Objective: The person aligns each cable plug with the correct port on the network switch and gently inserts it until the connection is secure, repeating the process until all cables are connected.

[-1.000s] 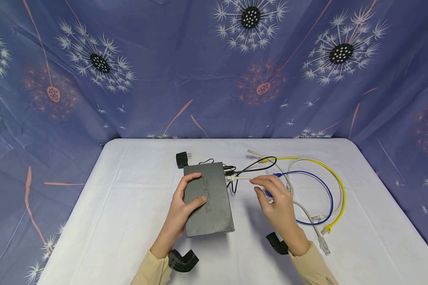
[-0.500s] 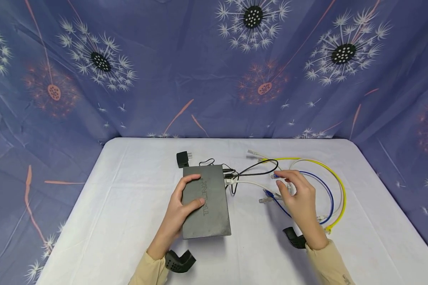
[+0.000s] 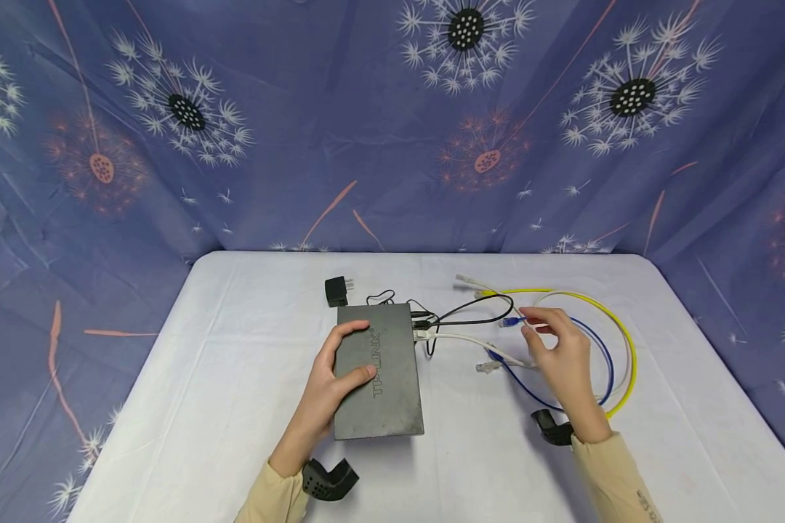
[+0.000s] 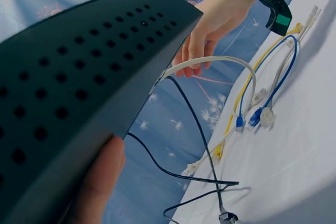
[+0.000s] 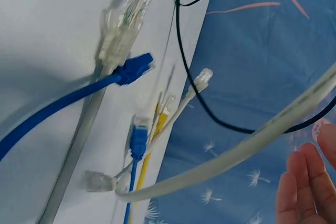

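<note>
Holding the grey box (image 3: 392, 410): your left hand (image 3: 330, 378) is clamped on it, thumb and index finger laid over the lettered top; its other fingers are mostly hidden from the head view.
Grey box's place: left of the middle of the white table (image 3: 255, 327), with its cable side turned to your right.
Right hand (image 3: 560, 349): your thumb and fingertips stand apart with nothing pinched between them; the blue plug (image 3: 512, 322) shows just beside them from above, but the right wrist view has your fingers clear of it.
White plug (image 3: 422, 335): sits at the box's right side next to the black plugs (image 3: 421, 325), its white cable (image 3: 471, 338) arching off toward your right hand.
Just changed: a second ago your right fingertips were at that white cable, nearer the box; now they have drawn away to the right, while your left hand has kept its hold.
Meaning for the work: the white plug stays put unaided, so that connection looks made and your right hand seems free for the loose cables; whether it has latched, you cannot tell from here.
Loose cables: the blue cable (image 3: 530, 396) and yellow cable (image 3: 618, 327) curve around your right hand.
Black adapter (image 3: 336, 291): lies behind the box's far left corner, prongs pointing right.
</note>
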The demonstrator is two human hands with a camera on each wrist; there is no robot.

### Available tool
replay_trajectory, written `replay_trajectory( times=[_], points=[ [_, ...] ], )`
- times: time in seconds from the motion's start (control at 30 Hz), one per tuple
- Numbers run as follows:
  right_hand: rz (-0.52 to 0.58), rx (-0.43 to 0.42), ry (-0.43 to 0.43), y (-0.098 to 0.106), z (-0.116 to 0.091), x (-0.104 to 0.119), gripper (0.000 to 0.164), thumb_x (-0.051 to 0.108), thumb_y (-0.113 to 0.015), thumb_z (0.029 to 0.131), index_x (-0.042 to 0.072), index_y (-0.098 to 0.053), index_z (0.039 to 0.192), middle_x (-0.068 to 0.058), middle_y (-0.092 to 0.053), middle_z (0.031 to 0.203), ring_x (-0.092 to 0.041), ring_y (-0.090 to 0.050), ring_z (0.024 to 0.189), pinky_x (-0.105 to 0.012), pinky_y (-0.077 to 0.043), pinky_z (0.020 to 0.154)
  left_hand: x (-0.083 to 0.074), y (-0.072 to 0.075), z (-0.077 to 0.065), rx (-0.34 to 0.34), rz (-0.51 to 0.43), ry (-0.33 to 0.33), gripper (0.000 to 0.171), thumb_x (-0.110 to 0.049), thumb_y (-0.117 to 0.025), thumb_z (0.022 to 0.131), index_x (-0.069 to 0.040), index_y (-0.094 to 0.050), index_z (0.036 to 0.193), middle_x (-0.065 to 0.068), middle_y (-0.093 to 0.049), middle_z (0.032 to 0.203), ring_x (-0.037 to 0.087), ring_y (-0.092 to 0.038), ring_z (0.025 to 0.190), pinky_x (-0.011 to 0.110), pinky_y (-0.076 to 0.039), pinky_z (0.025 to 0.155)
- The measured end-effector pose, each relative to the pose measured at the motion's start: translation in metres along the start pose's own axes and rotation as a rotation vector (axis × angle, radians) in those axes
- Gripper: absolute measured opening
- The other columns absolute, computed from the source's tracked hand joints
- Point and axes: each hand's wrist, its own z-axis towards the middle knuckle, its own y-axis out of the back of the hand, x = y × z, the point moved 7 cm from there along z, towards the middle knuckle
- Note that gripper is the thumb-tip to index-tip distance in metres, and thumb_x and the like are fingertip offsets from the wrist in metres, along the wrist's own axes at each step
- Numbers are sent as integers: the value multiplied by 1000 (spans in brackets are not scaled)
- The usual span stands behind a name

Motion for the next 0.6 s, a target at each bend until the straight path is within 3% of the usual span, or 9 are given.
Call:
replay_trajectory(
  times=[0.4, 0.6],
  points=[
    [38, 76, -192, -3, -2, -35, 30, -14, -70, 77, -3, -69, 105, -12, -66, 96, -14, -62, 83, -11, -44, 74, -2, 1, -1, 10, 15, -8, 56, -5, -68, 80, -24, -52, 131, 7, -46, 129, 30, -45, 108, 44, -35, 90],
    [56, 115, -233, -4, -4, -47, 30, -11, -69, 79, -3, -68, 109, -15, -65, 99, -9, -62, 84, -12, -45, 73, -1, 2, -3, 11, 11, 2, 57, -6, -68, 81, -25, -52, 132, 8, -47, 129, 30, -46, 107, 44, -36, 88]
  ],
)
